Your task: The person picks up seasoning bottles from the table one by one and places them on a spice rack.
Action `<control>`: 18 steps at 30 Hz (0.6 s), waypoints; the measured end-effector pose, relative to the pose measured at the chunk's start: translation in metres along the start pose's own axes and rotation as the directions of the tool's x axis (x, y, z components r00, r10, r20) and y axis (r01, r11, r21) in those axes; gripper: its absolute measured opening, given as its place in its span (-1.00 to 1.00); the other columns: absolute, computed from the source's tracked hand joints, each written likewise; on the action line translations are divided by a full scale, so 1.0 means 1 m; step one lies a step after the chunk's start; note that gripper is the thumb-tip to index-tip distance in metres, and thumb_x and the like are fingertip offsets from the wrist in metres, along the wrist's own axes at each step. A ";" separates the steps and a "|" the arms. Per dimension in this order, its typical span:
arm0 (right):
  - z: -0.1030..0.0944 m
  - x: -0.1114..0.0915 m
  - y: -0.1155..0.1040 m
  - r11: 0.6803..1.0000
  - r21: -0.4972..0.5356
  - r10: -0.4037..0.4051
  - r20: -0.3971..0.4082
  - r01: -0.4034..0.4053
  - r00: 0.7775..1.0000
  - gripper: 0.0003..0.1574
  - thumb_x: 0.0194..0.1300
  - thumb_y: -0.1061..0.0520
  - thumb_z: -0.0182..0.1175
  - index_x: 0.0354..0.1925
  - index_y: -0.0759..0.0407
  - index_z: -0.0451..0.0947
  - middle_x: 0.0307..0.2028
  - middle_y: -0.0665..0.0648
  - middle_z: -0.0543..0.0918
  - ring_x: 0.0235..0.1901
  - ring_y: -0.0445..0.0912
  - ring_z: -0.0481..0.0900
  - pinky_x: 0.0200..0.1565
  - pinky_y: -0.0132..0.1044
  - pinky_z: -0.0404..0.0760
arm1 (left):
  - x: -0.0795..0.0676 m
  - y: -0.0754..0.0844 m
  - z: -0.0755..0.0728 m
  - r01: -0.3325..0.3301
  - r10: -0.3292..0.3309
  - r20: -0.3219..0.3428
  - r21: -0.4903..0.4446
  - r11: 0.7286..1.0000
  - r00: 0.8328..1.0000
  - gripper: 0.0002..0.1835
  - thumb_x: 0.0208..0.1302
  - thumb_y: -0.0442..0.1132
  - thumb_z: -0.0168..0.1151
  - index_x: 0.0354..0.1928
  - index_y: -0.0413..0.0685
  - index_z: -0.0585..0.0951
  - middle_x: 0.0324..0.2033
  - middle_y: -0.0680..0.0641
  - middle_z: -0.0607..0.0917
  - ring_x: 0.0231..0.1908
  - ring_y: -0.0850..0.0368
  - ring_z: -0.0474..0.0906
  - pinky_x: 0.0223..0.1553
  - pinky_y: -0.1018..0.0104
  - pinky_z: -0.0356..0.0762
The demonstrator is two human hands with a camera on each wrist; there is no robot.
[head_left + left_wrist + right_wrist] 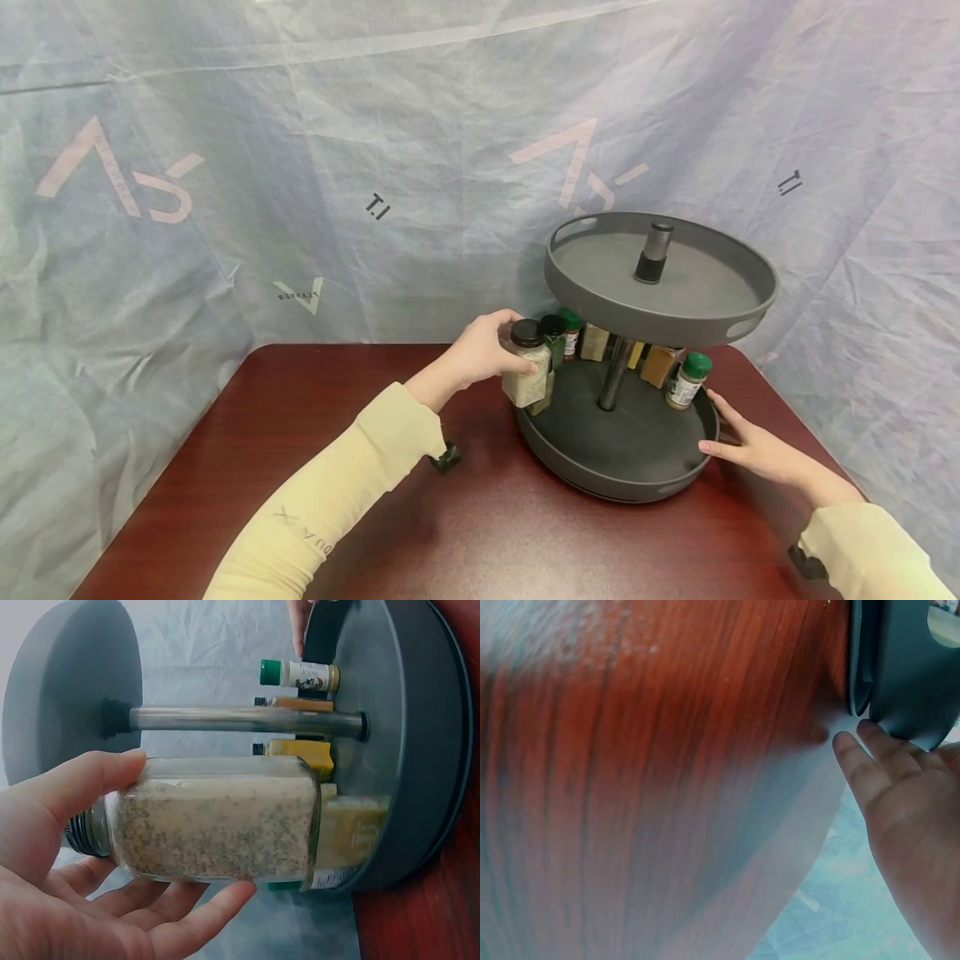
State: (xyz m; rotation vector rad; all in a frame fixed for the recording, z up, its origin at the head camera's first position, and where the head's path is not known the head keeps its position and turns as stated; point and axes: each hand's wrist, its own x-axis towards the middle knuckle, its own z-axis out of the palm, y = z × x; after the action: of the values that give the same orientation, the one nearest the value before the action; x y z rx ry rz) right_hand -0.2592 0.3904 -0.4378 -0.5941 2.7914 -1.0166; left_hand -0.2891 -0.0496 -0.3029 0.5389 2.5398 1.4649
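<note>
My left hand (483, 350) holds a glass spice jar (527, 375) with a dark lid and pale, speckled seasoning inside. In the left wrist view the thumb lies on one side of this jar (217, 825) and the fingers on the other. The jar is at the left rim of the lower tier (637, 467) of a dark grey two-tier turntable; whether it touches the tier I cannot tell. At that tier's right edge, my right hand (761, 454) touches the rim with extended fingers. The right wrist view shows its fingertips against the outer wall (911, 682).
Several spice jars line the lower tier's back edge, including a green-capped jar (686, 383) at right and a dark-lidded green jar (553, 342) at left. The upper tier (600, 258) overhangs them around a central post (617, 375). A reddish wooden table (360, 517) lies beneath; grey sheeting hangs behind.
</note>
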 end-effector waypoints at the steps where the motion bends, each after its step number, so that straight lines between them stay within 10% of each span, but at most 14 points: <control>1: 0.000 0.000 -0.001 1.000 -0.010 0.011 0.002 -0.011 1.000 0.13 0.30 0.05 0.21 0.46 0.33 -0.33 0.31 0.55 0.11 0.15 -0.39 0.32 -0.08 -0.61 0.41 | 0.001 0.000 0.002 -0.005 0.005 0.001 0.010 1.000 1.000 -0.28 -0.10 -0.25 0.53 0.17 0.02 0.44 -0.01 -0.10 0.53 -0.18 0.03 0.53 -0.34 0.22 0.59; 7: -0.001 0.000 -0.004 0.999 -0.039 0.018 0.013 -0.018 1.000 0.14 0.31 0.05 0.19 0.44 0.39 -0.35 0.30 0.58 0.11 0.16 0.38 0.32 -0.10 -0.58 0.45 | 0.006 -0.002 0.019 -0.042 0.041 0.016 0.075 0.996 0.999 -0.22 -0.10 -0.20 0.53 0.24 -0.02 0.40 0.01 -0.11 0.53 -0.07 0.05 0.46 -0.30 0.31 0.51; 14: -0.001 0.000 -0.004 1.000 -0.025 0.013 0.009 -0.013 1.000 0.13 0.30 0.05 0.21 0.45 0.39 -0.32 0.31 0.56 0.09 0.13 -0.35 0.36 -0.08 -0.61 0.42 | 0.010 -0.007 0.036 -0.071 0.069 0.026 0.070 0.995 0.997 -0.23 -0.11 -0.21 0.53 0.22 -0.04 0.42 -0.07 -0.05 0.59 -0.16 0.12 0.51 -0.34 0.34 0.51; 18: -0.001 0.000 -0.004 1.000 -0.021 0.012 0.012 -0.012 1.000 0.13 0.30 0.05 0.20 0.45 0.37 -0.34 0.31 0.56 0.09 0.16 -0.25 0.39 -0.09 -0.61 0.42 | 0.011 -0.012 0.043 -0.069 0.068 0.020 0.062 0.996 0.997 -0.23 -0.12 -0.21 0.54 0.22 -0.04 0.43 -0.02 -0.07 0.60 -0.06 0.10 0.52 -0.27 0.33 0.52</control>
State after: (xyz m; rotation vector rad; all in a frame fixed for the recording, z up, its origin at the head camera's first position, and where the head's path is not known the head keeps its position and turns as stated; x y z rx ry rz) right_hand -0.2581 0.3884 -0.4350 -0.5836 2.7952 -0.9803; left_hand -0.2882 -0.0162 -0.3342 0.6524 2.5852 1.3989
